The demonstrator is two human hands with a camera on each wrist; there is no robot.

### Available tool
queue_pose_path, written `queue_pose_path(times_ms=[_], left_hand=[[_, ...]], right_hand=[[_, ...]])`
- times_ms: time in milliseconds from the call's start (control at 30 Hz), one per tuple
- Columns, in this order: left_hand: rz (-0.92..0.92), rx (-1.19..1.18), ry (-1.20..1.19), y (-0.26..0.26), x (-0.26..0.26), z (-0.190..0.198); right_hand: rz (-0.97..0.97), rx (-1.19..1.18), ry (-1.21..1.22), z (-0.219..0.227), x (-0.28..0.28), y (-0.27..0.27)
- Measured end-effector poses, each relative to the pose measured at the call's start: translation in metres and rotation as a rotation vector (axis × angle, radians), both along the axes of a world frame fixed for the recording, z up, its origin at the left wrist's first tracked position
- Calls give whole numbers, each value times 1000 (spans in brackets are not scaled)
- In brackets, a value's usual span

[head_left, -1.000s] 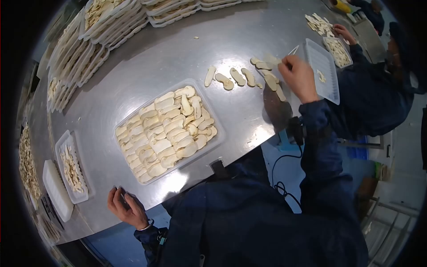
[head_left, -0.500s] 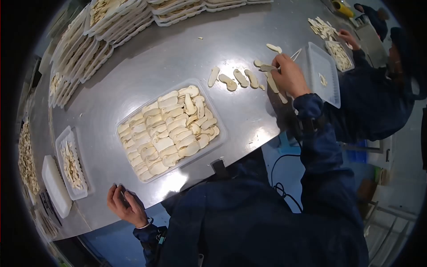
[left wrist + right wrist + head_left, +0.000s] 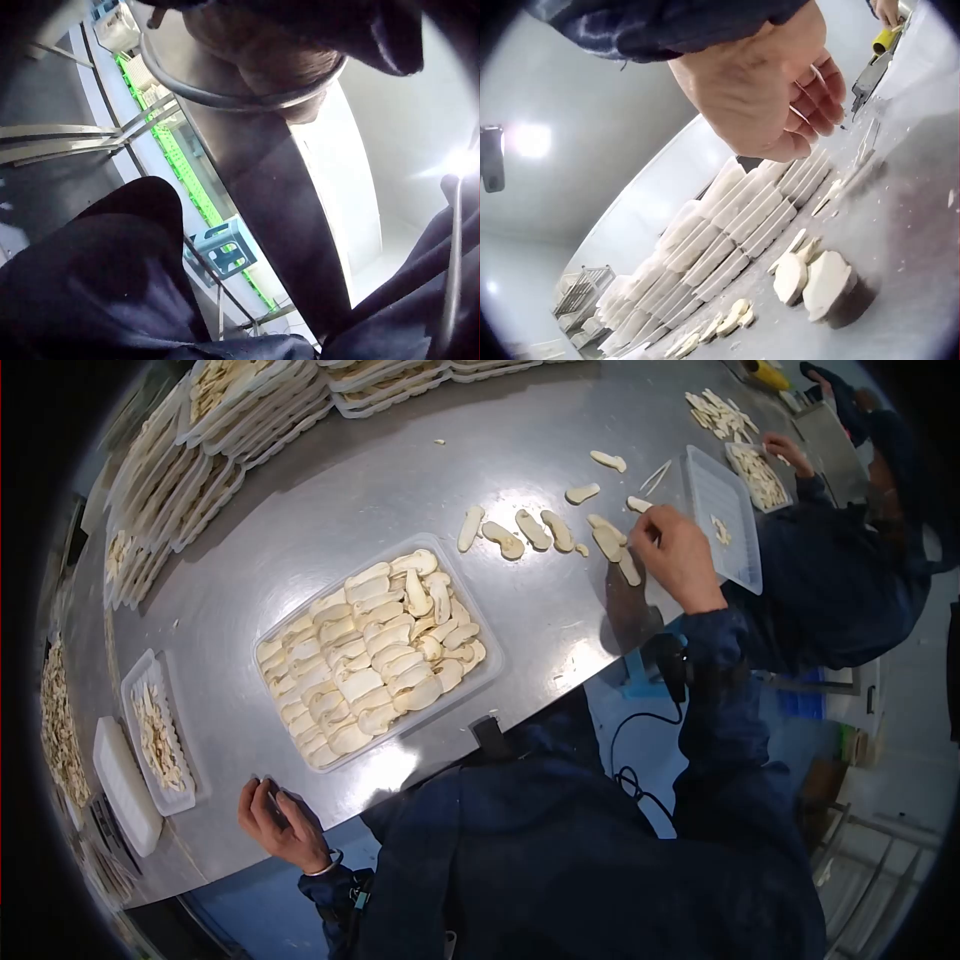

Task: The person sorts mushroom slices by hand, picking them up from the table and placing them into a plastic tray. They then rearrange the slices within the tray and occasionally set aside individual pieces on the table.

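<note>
My right hand [image 3: 680, 555] hovers over the right side of the metal table, its fingers loosely curled with nothing between them. By its fingertips lie overlapping mushroom slices [image 3: 606, 540], and one small slice [image 3: 640, 505] sits just beyond the knuckles. In the right wrist view, large pale slices [image 3: 829, 285] lie below the hand. A thin white V-shaped tool, like tweezers [image 3: 656, 478], rests farther back. At the table's front edge my left hand [image 3: 285, 825] rests with fingers loosely bent, holding nothing; its fingers are hidden in the left wrist view.
A clear tray [image 3: 490, 650] packed with rows of slices stands in the middle. Stacked filled trays [image 3: 250, 440] rise at the back left. A nearly bare tray [image 3: 740, 550] stands at the right, near another person's hand [image 3: 790, 453]. A small tray of pieces [image 3: 190, 785] sits at left.
My right hand has let go of one slice at the back, then taken another from the cluster and left it near the tweezers. It is now lower, beside the remaining overlapped slices. My left hand stays put.
</note>
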State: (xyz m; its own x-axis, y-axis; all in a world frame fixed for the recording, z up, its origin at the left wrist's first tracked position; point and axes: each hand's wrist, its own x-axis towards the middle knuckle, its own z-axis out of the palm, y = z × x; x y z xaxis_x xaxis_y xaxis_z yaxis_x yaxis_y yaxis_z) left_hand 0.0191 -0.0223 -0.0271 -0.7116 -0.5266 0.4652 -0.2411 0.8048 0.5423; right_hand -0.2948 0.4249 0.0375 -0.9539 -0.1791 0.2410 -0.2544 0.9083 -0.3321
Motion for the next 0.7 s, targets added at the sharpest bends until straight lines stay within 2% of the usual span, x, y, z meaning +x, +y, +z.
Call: queue_pose_path(times_ms=[100, 367, 467, 567, 667, 700], left_hand=[[10, -87, -53, -2, 1, 2], [18, -77, -51, -2, 2, 1], [15, -83, -53, -3, 3, 0], [14, -103, -65, -4, 3, 0], [13, -83, -58, -4, 3, -1], [10, -69, -54, -4, 3, -1]], right_hand=[[-21, 50, -19, 2, 19, -12], [38, 51, 90, -19, 24, -27], [80, -33, 132, -26, 24, -27], [97, -103, 83, -20, 30, -28], [85, -246, -168, -1, 42, -37], [121, -261, -160, -2, 43, -39]])
